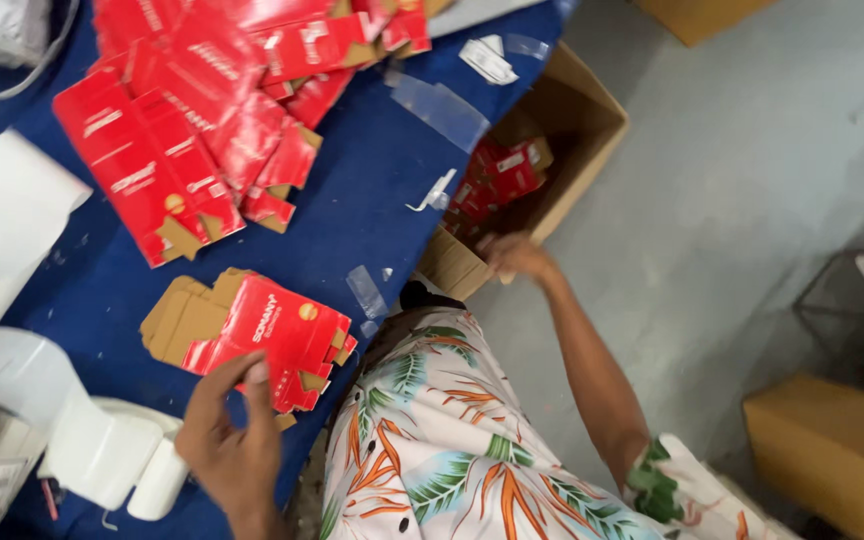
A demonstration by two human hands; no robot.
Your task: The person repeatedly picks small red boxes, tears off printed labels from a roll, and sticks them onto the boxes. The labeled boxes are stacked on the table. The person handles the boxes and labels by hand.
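Fingers of left hand [232, 440] touch flattened red cartons [272, 340].

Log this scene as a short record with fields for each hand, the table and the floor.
left hand: fingers on a small stack of flat red cartons
right hand: reaching into the open cardboard box of red cartons
table: blue top, large pile of flat red cartons, white label rolls, tape strips
floor: grey, another cardboard box
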